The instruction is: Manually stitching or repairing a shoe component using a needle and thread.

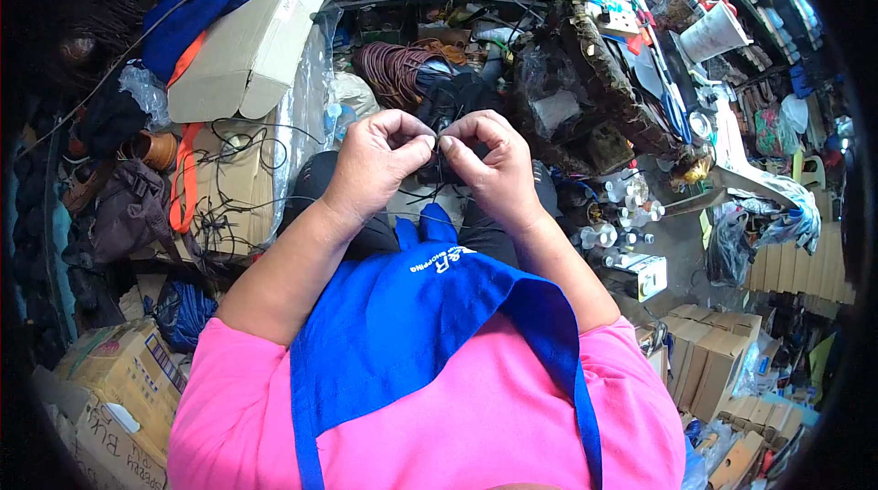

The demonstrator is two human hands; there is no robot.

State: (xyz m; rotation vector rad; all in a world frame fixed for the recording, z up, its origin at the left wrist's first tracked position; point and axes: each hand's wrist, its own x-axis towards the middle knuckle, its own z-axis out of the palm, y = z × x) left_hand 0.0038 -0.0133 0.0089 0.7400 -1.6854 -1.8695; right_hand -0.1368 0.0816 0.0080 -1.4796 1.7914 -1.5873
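In front of my lap, my left hand [377, 161] and my right hand [498, 161] meet almost tip to tip. Each has thumb and forefinger pinched together. What the fingertips hold is too small and dark to make out. Thin black strands [437, 190] show just below them, over my knees. Behind the fingertips lies a black item [443, 104], possibly a shoe; its shape merges with the dark surroundings. A blue apron [393, 316] covers my lap over a pink shirt.
Cardboard sheets [247, 42] lean at the left, with black cords and an orange strap [187, 179]. A bundle of brown cord [393, 69] lies ahead. Right of my knees stand a worn, rough-edged bench [613, 78] and several small bottles [622, 206]; boxes [709, 353] sit behind.
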